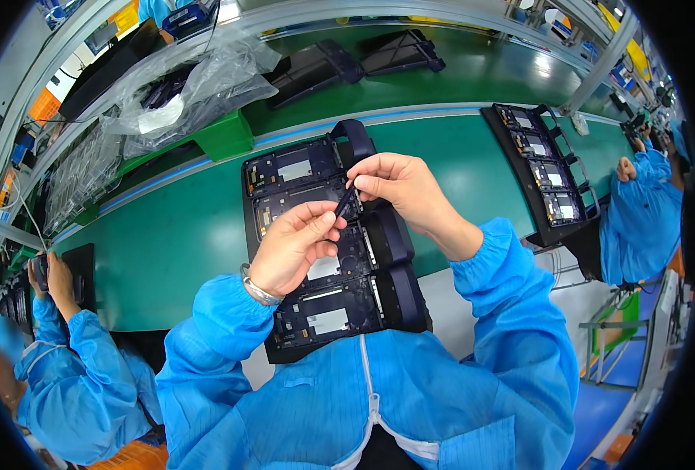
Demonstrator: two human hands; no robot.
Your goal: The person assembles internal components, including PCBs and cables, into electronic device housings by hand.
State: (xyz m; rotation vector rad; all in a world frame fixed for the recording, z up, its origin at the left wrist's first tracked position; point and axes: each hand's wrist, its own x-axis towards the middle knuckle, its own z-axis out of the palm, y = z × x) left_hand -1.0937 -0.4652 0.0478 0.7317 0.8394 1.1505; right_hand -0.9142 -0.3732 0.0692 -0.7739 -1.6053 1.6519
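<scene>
A small, thin dark strip [345, 201] spans the gap between my two hands; its exact kind is too small to make out. My left hand [294, 244], with a metal bangle at the wrist, pinches its lower end. At its upper end are the closed thumb and forefinger of my right hand [406, 188]. Both hands are above a dark tray holding a row of several opened black device housings [330, 301], which show circuit parts and pale rectangular plates. Dark raised flaps [398, 294] stand along the row's right side. My hands partly hide the middle housings.
The green worktop [167, 235] runs left and right. A similar tray of housings [547, 164] lies to the right, near a co-worker's sleeve [637, 219]. Another co-worker's sleeve [89, 392] is at left. Behind are a green bin [226, 135], clear plastic bags [206, 86] and black units [316, 70].
</scene>
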